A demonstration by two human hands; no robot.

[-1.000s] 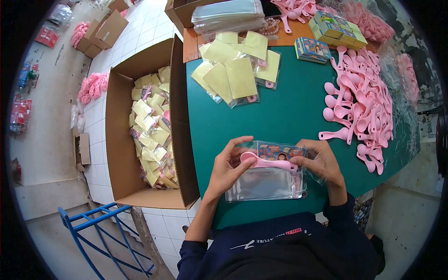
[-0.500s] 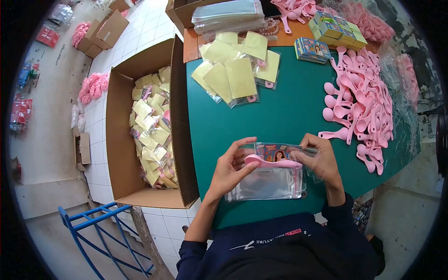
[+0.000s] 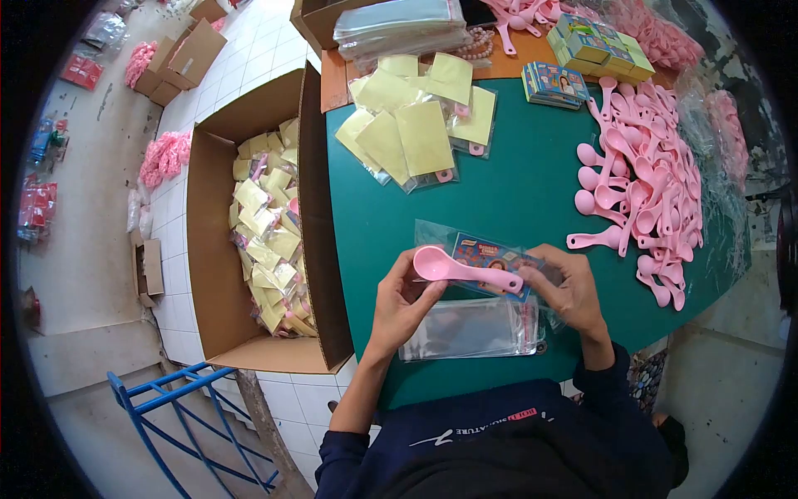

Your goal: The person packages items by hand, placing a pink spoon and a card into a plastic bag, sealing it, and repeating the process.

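A pink spoon (image 3: 465, 270) lies across a clear plastic bag that has a blue printed card (image 3: 486, 254) in it. My left hand (image 3: 402, 301) is closed on the bowl end of the spoon and the bag's left side. At the bag's right end, my right hand (image 3: 565, 287) pinches the plastic beside the spoon's handle. Whether the spoon is inside the bag or on top of it, I cannot tell. Just below both hands, a stack of empty clear bags (image 3: 465, 331) rests on the green table (image 3: 515, 200).
Filled packets with yellow backs (image 3: 426, 137) lie at the table's far left. Pink spoons (image 3: 640, 166) are heaped at the right, near stacked cards (image 3: 555, 85). A large cardboard box (image 3: 324, 241) of packets stands left, with a blue metal rack (image 3: 174, 397) below it.
The spoon and the bag have turned, so the spoon's handle now slants down to the right. The card shows more fully, and my right hand has moved slightly down.
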